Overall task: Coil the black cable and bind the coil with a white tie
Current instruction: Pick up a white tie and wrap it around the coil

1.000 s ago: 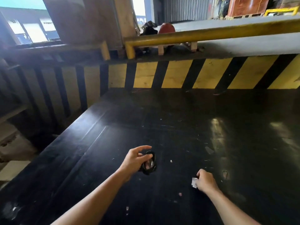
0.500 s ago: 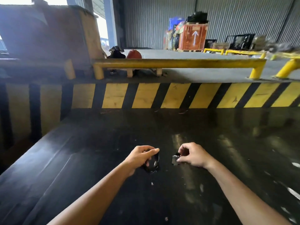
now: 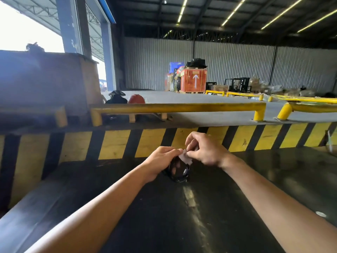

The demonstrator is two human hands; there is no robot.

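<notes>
From the head view, the left hand point(image 3: 160, 159) is clamped around the top of the coiled black cable point(image 3: 177, 169), which hangs just below its fingers above the black desk point(image 3: 182, 216). The right hand point(image 3: 206, 150), touching the left, pinches the white tie point(image 3: 186, 157) against the coil's upper edge.
</notes>
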